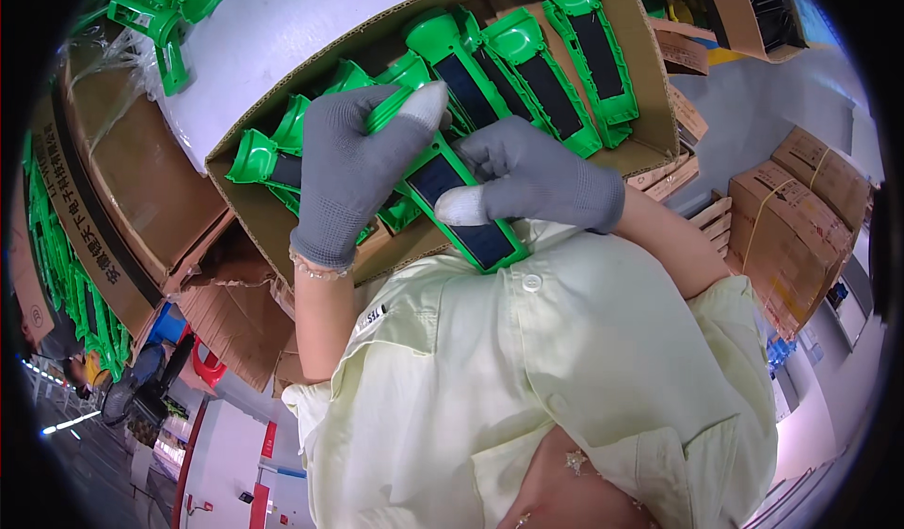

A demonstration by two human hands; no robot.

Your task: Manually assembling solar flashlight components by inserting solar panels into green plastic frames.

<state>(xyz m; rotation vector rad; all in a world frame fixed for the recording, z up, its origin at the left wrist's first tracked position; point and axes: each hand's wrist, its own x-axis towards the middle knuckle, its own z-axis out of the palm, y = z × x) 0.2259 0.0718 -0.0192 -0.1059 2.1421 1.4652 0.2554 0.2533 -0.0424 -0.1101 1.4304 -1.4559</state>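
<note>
I see my left hand (353,176) and right hand (537,180) both closed on one green torch (452,195) above the cardboard box (650,77), and a slack grip could drop it onto the torches inside.

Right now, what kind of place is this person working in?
Probably a factory or packing workshop. An open cardboard box is packed with many identical green torches, more cartons are stacked nearby, and both gloved hands, left hand and right hand, hold one green torch.
</note>
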